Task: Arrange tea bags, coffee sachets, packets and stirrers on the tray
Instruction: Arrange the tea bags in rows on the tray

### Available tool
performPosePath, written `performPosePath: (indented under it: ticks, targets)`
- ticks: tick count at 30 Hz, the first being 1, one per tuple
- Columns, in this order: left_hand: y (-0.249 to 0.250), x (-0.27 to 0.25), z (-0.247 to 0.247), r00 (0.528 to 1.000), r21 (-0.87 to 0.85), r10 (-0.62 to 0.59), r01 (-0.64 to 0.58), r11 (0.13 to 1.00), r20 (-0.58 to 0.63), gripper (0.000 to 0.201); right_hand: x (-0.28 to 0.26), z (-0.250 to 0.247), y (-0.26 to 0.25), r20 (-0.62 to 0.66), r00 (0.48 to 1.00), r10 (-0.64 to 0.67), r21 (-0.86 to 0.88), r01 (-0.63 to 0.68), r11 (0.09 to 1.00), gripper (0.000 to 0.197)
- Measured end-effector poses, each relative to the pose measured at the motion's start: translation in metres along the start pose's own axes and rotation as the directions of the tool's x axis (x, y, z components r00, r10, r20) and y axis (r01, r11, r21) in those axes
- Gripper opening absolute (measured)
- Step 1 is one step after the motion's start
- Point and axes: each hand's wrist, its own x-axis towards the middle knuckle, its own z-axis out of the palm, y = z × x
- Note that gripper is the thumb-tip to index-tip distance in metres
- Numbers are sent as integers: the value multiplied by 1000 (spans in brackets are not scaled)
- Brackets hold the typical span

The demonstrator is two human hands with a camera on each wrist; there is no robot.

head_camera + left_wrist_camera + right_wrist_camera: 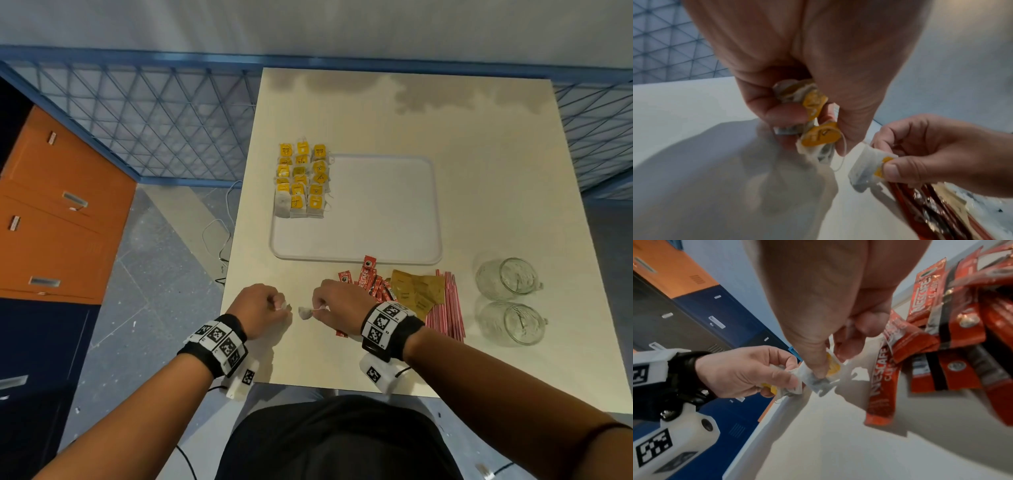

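Note:
My left hand (270,305) curls around a small bunch of tea bags (813,123) with yellow tags, just above the table's near edge. Beside it my right hand (325,301) pinches a single white tea bag (304,312) by its yellow tag (885,160); the bag (813,378) hangs between thumb and forefinger. The white square tray (376,212) lies farther back with rows of yellow-tagged tea bags (301,181) along its left side. Red coffee sachets (370,277), brown packets (416,287) and red-striped stirrers (450,305) lie in front of the tray, right of my right hand.
Two empty glass jars (510,301) lie on their sides at the right of the cream table (496,171). Orange and blue lockers (51,212) stand left of the table, with a cable (219,240) on the floor and a blue mesh fence (154,120) behind.

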Motion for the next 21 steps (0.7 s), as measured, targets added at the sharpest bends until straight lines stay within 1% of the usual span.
performPosePath:
  ticks: [3,6,9,12,15,17,19,21]
  targets:
    - [9,3,-7,1000,-46,8,-9,999,-3,25,0,-7,-3,-9,1000,26,84,-25,996,15]
    - [19,7,-12,1000,-161,-5,5,987,-1,26,-2,-18,-4,-65,997,34,162,-23,987,13]
    - [27,13,-17,1000,-332,-19,20,943,7,24,-2,-30,-3,-108,992,59,228,-33,973,10]
    - [35,18,-22,1000,-477,4,-6,879,-4,21,2,-40,-1,-141,985,95,329,-44,943,6]
    - [43,23,-27,1000,-504,27,-24,863,-2,21,9,-47,2,-193,971,143,436,-46,899,7]
    - [50,27,-30,998,-488,55,-60,871,-24,14,15,-50,4,-229,960,164,495,-30,868,8]
    - [53,32,-32,997,-484,60,-77,872,-51,10,19,-55,3,-235,953,192,561,-29,827,8]
    - [55,37,-33,996,-481,49,-76,873,-69,11,24,-58,4,-217,954,209,622,-30,783,9]
